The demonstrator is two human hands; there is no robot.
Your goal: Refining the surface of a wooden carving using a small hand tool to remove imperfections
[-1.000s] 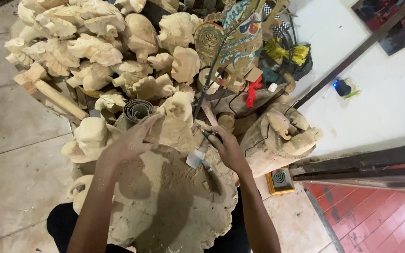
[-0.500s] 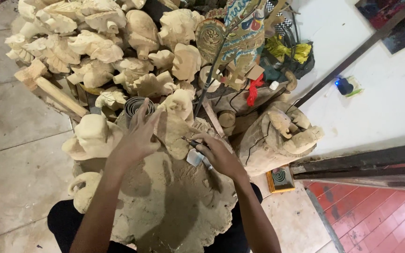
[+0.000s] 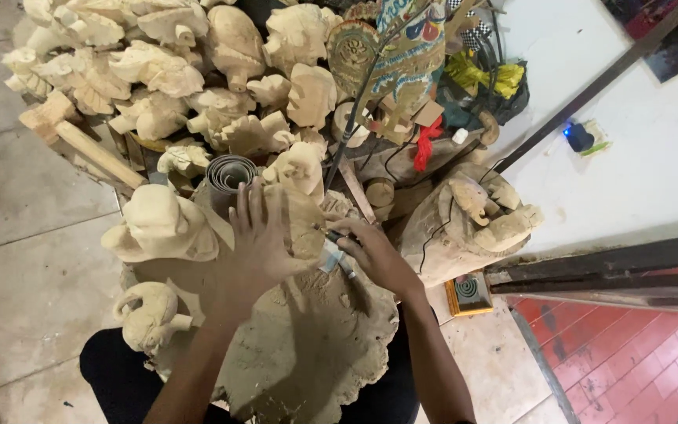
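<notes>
Far left: pale floor tiles (image 3: 17, 259), and a wooden mallet (image 3: 72, 137) lying at the edge of a heap of unpainted carvings (image 3: 158, 71). Nearer the lap, a pale carved figure (image 3: 162, 224) and, below it, a smaller carved figure (image 3: 147, 314), both resting at the left rim of a broad rough wooden slab (image 3: 308, 353). Just above the fingers, a grey roll of sheet material (image 3: 229, 174) standing on end.

Left hand (image 3: 264, 243) spread wide and flat, fingers apart, gripping nothing, palm pressed down on the carving in work (image 3: 301, 196), which stands at the slab's upper middle, between the two hands. Right hand (image 3: 377, 257) curled closed around a small tool (image 3: 331, 255), tip pointed left toward the carving's base; whether the tip touches the wood cannot be told.

Step in hand, as judged: bracing the piece with one palm while bringing the tool to its lower edge. Next move calls for firm downward pressure from the left palm, fingers kept clear of the tip, and short controlled strokes.

Further right: a bulky half-shaped carving (image 3: 472, 216), then a small square box (image 3: 467, 292) on the floor.
</notes>
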